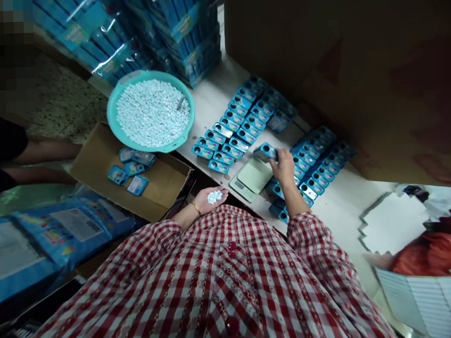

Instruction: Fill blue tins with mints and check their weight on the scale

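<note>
My left hand [203, 203] is palm up in front of my body, cupped under a small heap of white tablets [214, 196]. Above the right side of a small kitchen scale [244, 184], my right hand [283, 164] grips a small blue tin [267, 150] with a dark round spot on its face. The scale's pale platform [254, 175] carries nothing that I can see. Rows of similar blue tins [229, 123] stand beyond the scale, and more tins [320, 173] are lined up to its right, partly behind my right hand.
A turquoise basin [114, 116] full of white tablets, with a scoop [181, 102] in it, stands at left. Below it, an open cardboard box [167, 188] contains several blue packs. Wrapped blue stacks [183, 32] and a large carton [337, 86] border the table. Another person's legs [43, 150] show at far left.
</note>
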Demonstrator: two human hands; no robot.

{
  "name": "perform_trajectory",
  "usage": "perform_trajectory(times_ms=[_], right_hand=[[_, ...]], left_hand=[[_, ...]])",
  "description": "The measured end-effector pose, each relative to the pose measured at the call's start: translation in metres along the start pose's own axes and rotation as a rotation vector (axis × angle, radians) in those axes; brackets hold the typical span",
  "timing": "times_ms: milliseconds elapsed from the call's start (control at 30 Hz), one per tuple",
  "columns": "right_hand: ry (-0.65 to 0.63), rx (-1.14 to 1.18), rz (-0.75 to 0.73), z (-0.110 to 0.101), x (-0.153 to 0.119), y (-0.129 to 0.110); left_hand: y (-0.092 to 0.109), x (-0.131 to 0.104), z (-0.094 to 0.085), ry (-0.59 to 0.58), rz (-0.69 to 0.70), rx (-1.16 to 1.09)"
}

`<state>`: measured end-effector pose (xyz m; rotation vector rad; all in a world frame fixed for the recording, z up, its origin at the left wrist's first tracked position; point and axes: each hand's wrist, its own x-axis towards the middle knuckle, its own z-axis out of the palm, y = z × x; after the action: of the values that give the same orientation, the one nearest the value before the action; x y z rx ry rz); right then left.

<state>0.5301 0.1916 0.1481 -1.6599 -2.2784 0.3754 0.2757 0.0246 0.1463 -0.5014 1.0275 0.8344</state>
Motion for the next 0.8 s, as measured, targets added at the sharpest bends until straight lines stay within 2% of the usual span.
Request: perform_trajectory(times_ms=[67,167,233,267,333,433,533,600,700,800], right_hand=[[0.091,-0.014,0.096,0.004,0.045,0.021],[0.129,0.015,0.18,0.016,0.097,0.036],[0.126,0.029,0.194,0.022,0.109,0.036],[0.133,0.026,0.184,0.022,0.105,0.035],[0.176,0.006,0.135,0.013,0.079,0.032],[0.21,-0.055,0.043,-0.016,0.006,0.027],[0.041,-0.173,-0.044,-0.038,-0.073,0.019],[-0.084,-0.289,-0.05,-0.039,-0.11,0.013],[-0.17,-0.404,-0.027,-0.029,-0.133,0.009],[-0.148,-0.414,-0.028,-0.026,-0.137,0.006]], left_hand=[[0.0,-0.002,-0.003,0.03,0.004,-0.015],[-0.001,-0.006,-0.007,0.064,0.006,-0.045],[-0.001,-0.009,-0.008,0.085,0.011,-0.058],[0.0,-0.01,-0.008,0.095,0.017,-0.06],[0.003,-0.011,-0.007,0.106,0.028,-0.053],[0.007,-0.01,-0.002,0.091,0.04,-0.033],[0.007,-0.006,0.005,0.066,0.019,-0.007],[0.005,-0.003,0.009,0.052,-0.013,0.016],[0.001,0.0,0.013,0.029,-0.059,0.063],[-0.002,0.001,0.013,-0.012,-0.078,0.096]])
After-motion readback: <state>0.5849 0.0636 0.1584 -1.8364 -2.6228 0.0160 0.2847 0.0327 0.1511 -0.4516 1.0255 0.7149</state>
